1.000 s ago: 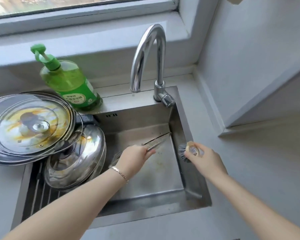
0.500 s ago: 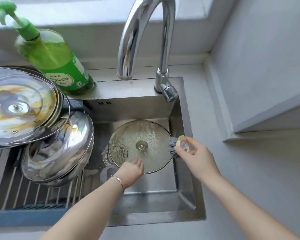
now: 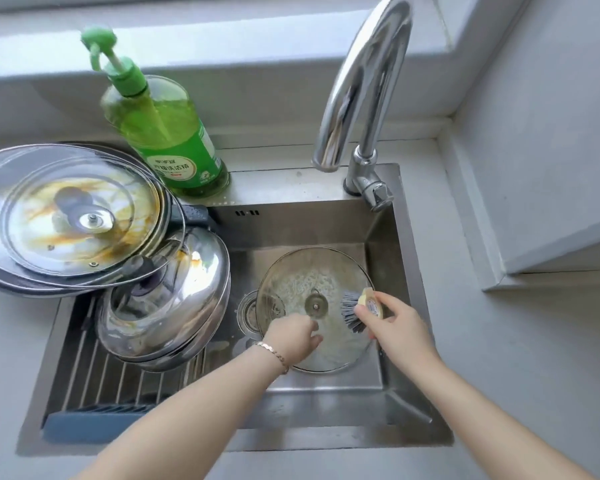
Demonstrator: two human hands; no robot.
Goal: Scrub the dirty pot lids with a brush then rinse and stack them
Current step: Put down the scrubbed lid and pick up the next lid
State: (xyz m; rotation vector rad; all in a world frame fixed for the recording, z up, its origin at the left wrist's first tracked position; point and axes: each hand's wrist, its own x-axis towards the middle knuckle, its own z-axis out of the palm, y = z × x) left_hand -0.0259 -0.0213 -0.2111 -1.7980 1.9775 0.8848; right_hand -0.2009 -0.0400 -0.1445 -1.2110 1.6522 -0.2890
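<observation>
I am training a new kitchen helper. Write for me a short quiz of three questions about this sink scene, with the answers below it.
1. True or false: the left hand holds the brush.
2. Where is the glass lid that the left hand holds? A) on the drying rack B) in the sink basin C) on the counter
3. Fill in: the bottle that stands left of the tap is coloured ____.
Key: 1 false, the right hand grips it; 2 B; 3 green.
</observation>
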